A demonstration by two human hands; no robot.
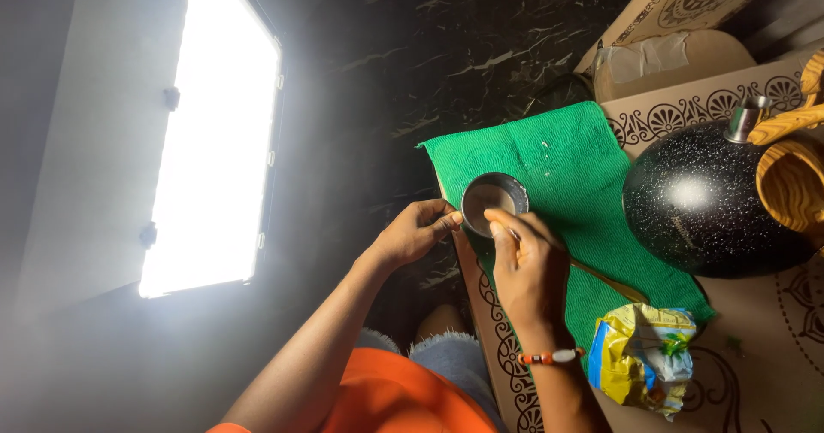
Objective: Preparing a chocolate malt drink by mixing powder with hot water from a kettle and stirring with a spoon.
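Steel cup sat at the green cloth's left edge; my left grip pinched its rim, my right grip closed on a spoon beside it.

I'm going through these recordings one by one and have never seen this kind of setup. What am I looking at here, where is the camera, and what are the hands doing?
There is no machine here: a person works with two bare hands, and the single picture comes from a camera worn on that person's head, looking down at them. The left hand steadies a small dark cup by its rim; pale contents show inside. The right hand, with a beaded bracelet at the wrist, reaches its fingers to the cup's edge and has a grip on a thin utensil; its tip is hidden. The cup sits at the edge of a green cloth on a patterned board. Nearby lie a speckled black pot with a wooden handle and a crumpled yellow and blue packet. A bright light panel stands to the left.
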